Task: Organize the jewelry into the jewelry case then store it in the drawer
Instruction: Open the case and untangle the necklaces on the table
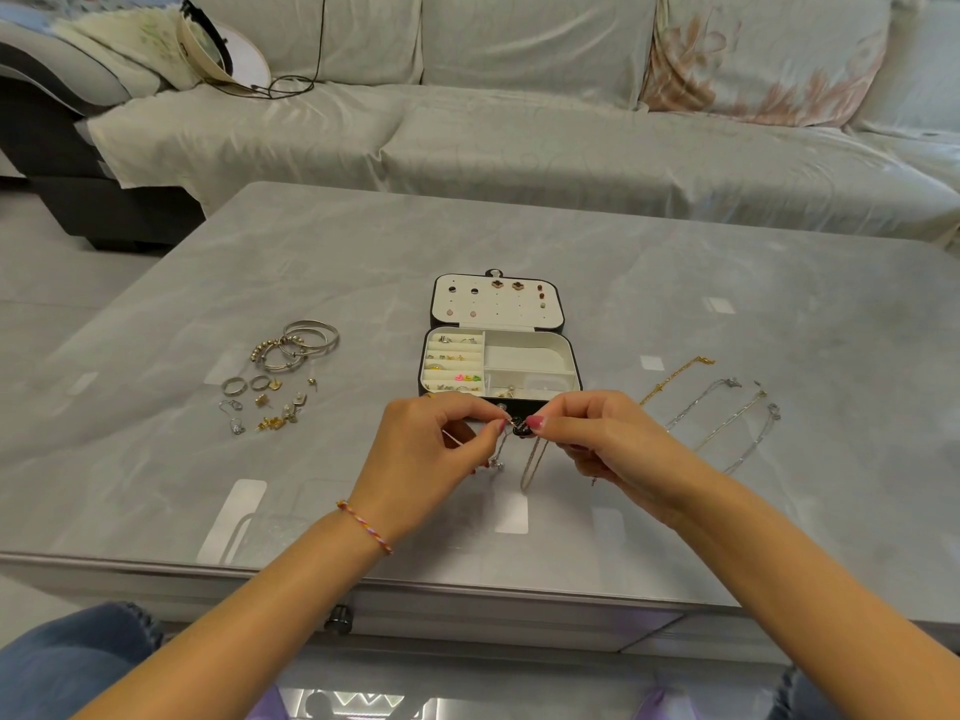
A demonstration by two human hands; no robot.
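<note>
The open jewelry case (498, 356) lies on the grey table (675, 304) just beyond my hands: its lid panel carries stud earrings (506, 285), its left ridged section holds rings and small coloured pieces, and its lower right compartment holds a small earring, while the upper right compartment looks bare. My left hand (431, 444) and right hand (597, 439) meet in front of the case, each pinching one end of a thin necklace (530, 459) between thumb and forefinger, with a dark pendant between the fingertips and the chain hanging below. Bangles (298, 345) and loose earrings (265, 407) lie to the left, four chains (727, 413) to the right.
</note>
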